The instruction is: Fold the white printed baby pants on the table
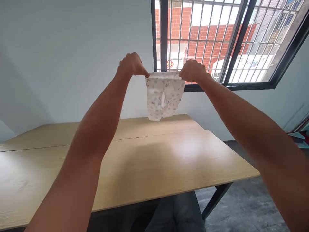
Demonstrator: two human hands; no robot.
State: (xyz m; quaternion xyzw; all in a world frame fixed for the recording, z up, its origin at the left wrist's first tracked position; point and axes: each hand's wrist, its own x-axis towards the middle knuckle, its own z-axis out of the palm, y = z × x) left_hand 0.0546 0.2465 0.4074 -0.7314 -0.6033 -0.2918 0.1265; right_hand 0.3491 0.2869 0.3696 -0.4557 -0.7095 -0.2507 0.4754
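Small white shorts [154,96] with a scattered print hang in the air, stretched between my two hands. My left hand [132,65] pinches the left end of the waistband, fingers closed. At the right end of the waistband, my right hand [192,71] is closed on the cloth too. Both legs of the shorts dangle loosely, with a narrow gap between them. Their hems hang in front of the table's far part, and both arms are stretched out forward.
Below lies a light wood table [154,167] with a dark metal leg [216,199]. A dark-framed window [231,85] with bars is set in the pale wall [84,58] behind. My legs [176,212] are under the table's front edge. Some items [299,138] stand at the far right.
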